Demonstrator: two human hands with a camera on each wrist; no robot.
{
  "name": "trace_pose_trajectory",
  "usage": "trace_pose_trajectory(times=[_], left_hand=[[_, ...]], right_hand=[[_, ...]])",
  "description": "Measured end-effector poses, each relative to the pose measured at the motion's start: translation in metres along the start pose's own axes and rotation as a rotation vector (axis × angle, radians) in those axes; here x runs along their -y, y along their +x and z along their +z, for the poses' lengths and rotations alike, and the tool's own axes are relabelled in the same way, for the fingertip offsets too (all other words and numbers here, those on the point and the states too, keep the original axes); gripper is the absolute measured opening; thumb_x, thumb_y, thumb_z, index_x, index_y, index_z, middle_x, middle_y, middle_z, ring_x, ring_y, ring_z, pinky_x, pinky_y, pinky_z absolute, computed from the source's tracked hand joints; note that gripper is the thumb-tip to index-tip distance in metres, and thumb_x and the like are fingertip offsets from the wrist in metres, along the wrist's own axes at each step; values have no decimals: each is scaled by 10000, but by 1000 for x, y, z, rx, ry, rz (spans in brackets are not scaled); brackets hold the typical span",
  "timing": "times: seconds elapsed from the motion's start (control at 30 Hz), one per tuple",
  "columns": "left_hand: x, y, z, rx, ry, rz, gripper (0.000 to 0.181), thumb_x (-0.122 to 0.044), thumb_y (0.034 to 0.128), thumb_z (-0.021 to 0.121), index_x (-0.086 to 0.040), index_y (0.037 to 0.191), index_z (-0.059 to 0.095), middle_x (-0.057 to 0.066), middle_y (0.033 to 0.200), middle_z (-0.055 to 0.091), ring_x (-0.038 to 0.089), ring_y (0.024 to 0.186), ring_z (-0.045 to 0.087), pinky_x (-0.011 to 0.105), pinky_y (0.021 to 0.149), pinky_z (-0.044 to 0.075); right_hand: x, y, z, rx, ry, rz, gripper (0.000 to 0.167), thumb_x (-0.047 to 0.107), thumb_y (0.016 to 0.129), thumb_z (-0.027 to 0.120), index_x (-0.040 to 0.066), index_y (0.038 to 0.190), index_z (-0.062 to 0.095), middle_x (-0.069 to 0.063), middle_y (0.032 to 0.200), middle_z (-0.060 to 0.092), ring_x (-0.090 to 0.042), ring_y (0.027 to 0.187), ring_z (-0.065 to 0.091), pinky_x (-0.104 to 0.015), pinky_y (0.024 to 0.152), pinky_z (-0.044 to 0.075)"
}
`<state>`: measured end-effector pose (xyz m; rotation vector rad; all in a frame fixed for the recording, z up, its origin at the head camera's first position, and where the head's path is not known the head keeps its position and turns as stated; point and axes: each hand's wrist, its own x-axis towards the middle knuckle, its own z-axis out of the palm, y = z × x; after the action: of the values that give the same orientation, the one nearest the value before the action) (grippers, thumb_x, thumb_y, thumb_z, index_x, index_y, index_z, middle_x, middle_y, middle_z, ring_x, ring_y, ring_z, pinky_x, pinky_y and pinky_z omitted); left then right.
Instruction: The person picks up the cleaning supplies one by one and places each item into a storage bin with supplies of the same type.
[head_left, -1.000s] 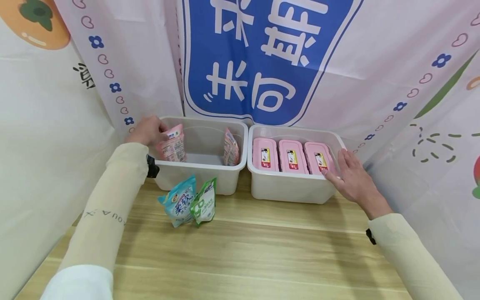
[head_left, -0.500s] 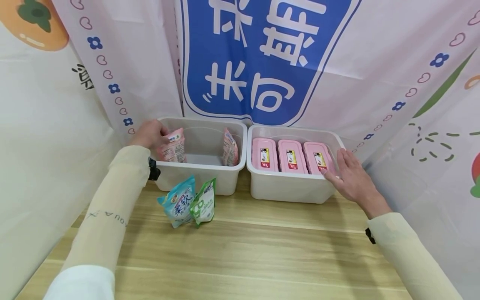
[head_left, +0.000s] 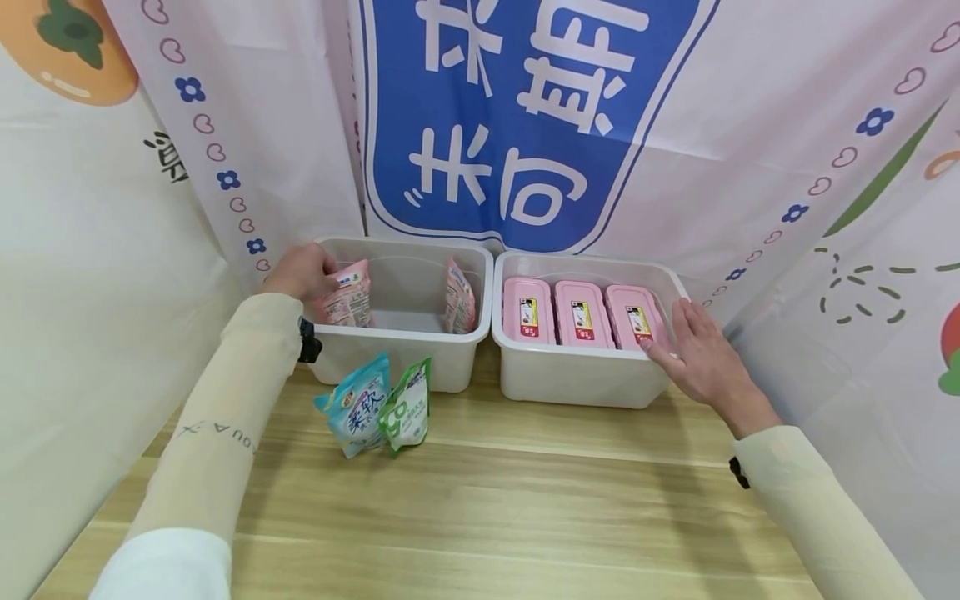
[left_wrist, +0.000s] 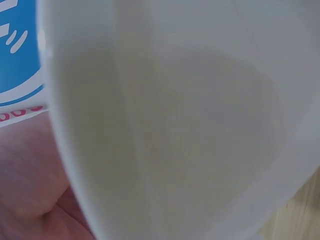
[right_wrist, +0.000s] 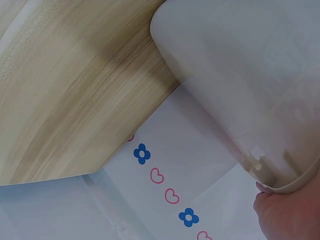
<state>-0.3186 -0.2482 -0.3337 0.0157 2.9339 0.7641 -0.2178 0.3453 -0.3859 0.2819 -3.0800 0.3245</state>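
- Left grip (head_left: 300, 268): my fingers are curled at the upper edge of the left pink packet (head_left: 349, 298), apparently pinching it; the thumb is hidden.
- Packet position: upright inside the left bin (head_left: 442, 363), at its left end; a second pink packet (head_left: 460, 302) stands at the right end.
- Right grip (head_left: 703, 354): fingers extended along the right bin (head_left: 577, 379), thumb over its rim.
- Current step, as judged: seating the left packet.
- Next move, as judged: release it, then reach for the blue pouch (head_left: 358, 410) or green pouch (head_left: 408, 410) on the table (head_left: 495, 508).
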Motion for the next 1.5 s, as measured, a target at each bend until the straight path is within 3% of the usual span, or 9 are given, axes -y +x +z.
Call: trace_pose_trajectory(times=[0.27, 0.53, 0.87, 1.07, 1.27, 1.5], left_hand=[[1, 0, -1, -13, -3, 2, 204, -91, 1021, 657, 20, 1178, 725, 251, 1179, 696, 375, 984, 653, 526, 887, 636], [-2, -4, -10, -71, 25, 42, 175, -111, 1016, 666, 17, 1113, 734, 241, 1137, 697, 377, 987, 615, 535, 902, 611], [-10, -18, -25, -56, 78, 100, 190, -117, 1010, 659, 51, 1074, 720, 263, 1085, 696, 384, 965, 597, 484, 825, 544], [-12, -29, -32, -16, 88, 135, 200, -118, 1004, 667, 49, 1091, 734, 258, 1097, 718, 375, 965, 619, 475, 829, 558], [-14, -46, -36, -15, 109, 244, 208, -108, 981, 696, 68, 1067, 766, 236, 1013, 758, 312, 842, 642, 366, 694, 551], [-19, -67, -42, -34, 167, 293, 180, -113, 962, 716, 28, 1051, 784, 172, 994, 781, 269, 876, 698, 443, 791, 614]], right_hand=[[2, -1, 0, 11, 1, 12, 986, 634, 1069, 363, -38, 1661, -49, -297, 1749, -26, -498, 1631, -10, -690, 1305, 65], [2, -1, 0, 6, -5, 1, 989, 635, 1069, 357, -54, 1657, -38, -310, 1746, -17, -506, 1628, 4, -687, 1306, 74], [2, -1, -1, 21, -4, 2, 988, 639, 1069, 352, -42, 1660, -52, -302, 1748, -31, -502, 1629, -14, -688, 1306, 64], [3, -1, -1, 21, 4, 1, 989, 641, 1069, 355, -37, 1661, -53, -301, 1749, -35, -501, 1630, -16, -692, 1304, 65], [2, -1, -1, 20, 15, 5, 994, 650, 1067, 357, -24, 1663, -65, -292, 1751, -49, -494, 1632, -27, -692, 1304, 61], [1, -1, 0, 16, -1, 1, 987, 635, 1070, 364, -33, 1662, -58, -304, 1747, -32, -505, 1628, -5, -706, 1295, 85]])
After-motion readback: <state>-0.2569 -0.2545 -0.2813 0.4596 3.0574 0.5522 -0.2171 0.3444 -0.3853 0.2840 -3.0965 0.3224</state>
